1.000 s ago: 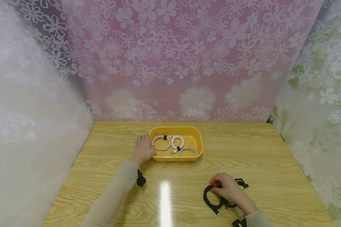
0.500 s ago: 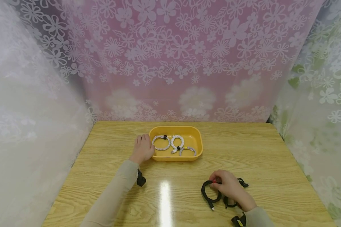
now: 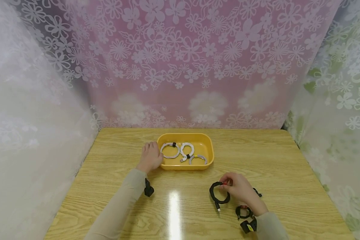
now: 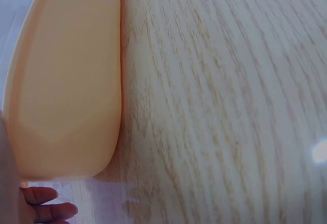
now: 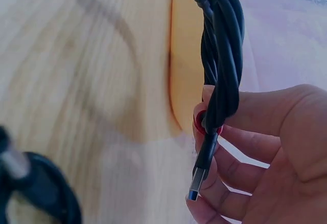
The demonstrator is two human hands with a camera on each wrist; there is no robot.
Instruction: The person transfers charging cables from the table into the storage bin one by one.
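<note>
In the head view my right hand (image 3: pixel 240 188) pinches a coiled black cable (image 3: pixel 218 195) by its red tie, above the table. The right wrist view shows the coiled cable's strands (image 5: pixel 225 55) between thumb and fingers, with a metal USB plug (image 5: pixel 196 185) hanging below the red tie. My left hand (image 3: pixel 151 156) grips the left end of a yellow plastic bin (image 3: pixel 186 167). Its fingers (image 4: pixel 53 211) show past the bin's end in the left wrist view; the thumb is mostly hidden there. Inside the bin lie a white coiled cable (image 3: pixel 170 157), another white coil (image 3: pixel 187 144) and a greyish coil (image 3: pixel 198 156).
Beside my right wrist on the wooden table (image 3: pixel 288 166) lie a smaller black cable coil (image 3: pixel 243 212) with a red tie and another black cable (image 3: pixel 258 192), partly hidden by the arm. Floral curtains (image 3: pixel 180 66) enclose the table's back and sides.
My right hand has lifted the black cable off the others and moved it away from me and slightly left, uncovering the smaller coil. The left hand and bin stay in place.
</note>
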